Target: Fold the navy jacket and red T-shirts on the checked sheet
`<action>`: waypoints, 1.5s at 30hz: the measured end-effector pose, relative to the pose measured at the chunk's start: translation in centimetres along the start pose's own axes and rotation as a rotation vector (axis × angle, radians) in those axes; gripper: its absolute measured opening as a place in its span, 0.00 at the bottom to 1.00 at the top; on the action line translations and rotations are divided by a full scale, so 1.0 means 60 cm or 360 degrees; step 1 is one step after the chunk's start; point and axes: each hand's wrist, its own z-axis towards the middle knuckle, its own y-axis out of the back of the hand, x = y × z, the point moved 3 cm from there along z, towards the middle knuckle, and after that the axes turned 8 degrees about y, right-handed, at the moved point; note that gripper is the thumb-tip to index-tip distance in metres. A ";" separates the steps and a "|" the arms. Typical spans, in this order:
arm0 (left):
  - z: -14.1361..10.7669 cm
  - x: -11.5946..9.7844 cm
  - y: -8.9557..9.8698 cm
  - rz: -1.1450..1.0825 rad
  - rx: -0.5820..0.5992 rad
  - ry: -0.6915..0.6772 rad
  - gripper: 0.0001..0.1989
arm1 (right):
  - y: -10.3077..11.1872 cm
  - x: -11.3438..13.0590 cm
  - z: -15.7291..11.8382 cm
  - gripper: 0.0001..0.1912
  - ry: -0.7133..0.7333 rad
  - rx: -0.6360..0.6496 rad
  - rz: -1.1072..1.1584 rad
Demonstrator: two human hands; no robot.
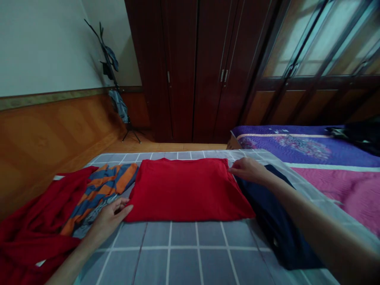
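Head view, item record. Folded red garment [187, 190]: lies flat at centre of the lower frame, on a grey checked bedsheet [184, 253], its edges roughly squared. Left hand [109, 217]: lower left of centre, grip open, fingers extended, fingertips against the garment's left edge. Right hand [247, 171]: right of centre, at the garment's upper right corner; fingers touch the corner, but whether the grip pinches the cloth cannot be told. Risk: a tug at that corner could drag the fold out of square, and the loose edges could snag neighbouring cloth. Adjacent: navy garment [276, 221] right, beneath the right forearm; orange-and-blue striped garment [101, 194] and crumpled dark red garment [32, 225] left. Beyond: purple and pink quilted bedspread [305, 146] at right, dark wood wardrobe [190, 71] upper centre, coat stand [111, 67] upper left.
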 end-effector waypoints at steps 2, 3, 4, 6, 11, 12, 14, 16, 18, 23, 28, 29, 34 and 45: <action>-0.003 0.003 0.002 0.0095 0.0030 -0.0041 0.19 | -0.005 0.008 -0.054 0.20 -0.0019 0.0139 0.0006; -0.006 0.003 0.003 0.0142 0.0041 -0.0058 0.18 | -0.012 0.010 -0.080 0.22 -0.0032 0.0212 0.0032; -0.009 0.003 0.004 0.0170 0.0054 -0.0070 0.19 | -0.023 0.011 -0.103 0.21 -0.0046 0.0281 0.0078; -0.013 0.000 0.007 0.0142 0.0090 -0.0074 0.20 | -0.050 0.011 -0.140 0.17 -0.0096 0.0391 0.0252; -0.013 -0.001 0.019 -0.0012 0.0170 -0.0008 0.21 | -0.103 -0.003 -0.176 0.07 -0.0446 0.0358 0.0882; -0.012 0.002 0.021 -0.0001 0.0169 -0.0006 0.21 | -0.107 -0.006 -0.178 0.07 -0.0502 0.0333 0.0962; -0.012 0.008 0.025 0.0081 0.0162 -0.0050 0.20 | -0.110 -0.014 -0.183 0.07 -0.0548 0.0348 0.1019; -0.014 0.008 0.029 0.0240 0.0090 -0.0109 0.17 | -0.101 -0.018 -0.187 0.07 -0.0468 0.0366 0.0853; -0.018 -0.008 0.034 0.0424 -0.0099 -0.0150 0.14 | -0.079 -0.013 -0.187 0.06 -0.0340 0.0209 0.0493; -0.036 -0.136 -0.013 0.0718 -0.0414 -0.0683 0.16 | -0.040 0.105 -0.149 0.18 0.0151 -0.0389 0.0120; -0.033 -0.213 -0.158 0.0944 -0.0106 -0.1009 0.20 | -0.121 0.258 -0.082 0.22 0.0624 -0.0346 0.0026; -0.028 -0.210 -0.182 0.1012 -0.0021 -0.0978 0.22 | -0.143 0.271 -0.073 0.23 0.0665 -0.0308 0.0008; -0.007 -0.172 -0.227 0.1207 0.0192 -0.0940 0.27 | -0.205 0.260 -0.055 0.26 0.0739 -0.0170 0.0032; 0.024 -0.089 -0.129 0.1402 -0.0095 -0.0635 0.38 | -0.198 0.155 -0.026 0.40 0.0307 -0.0178 -0.0206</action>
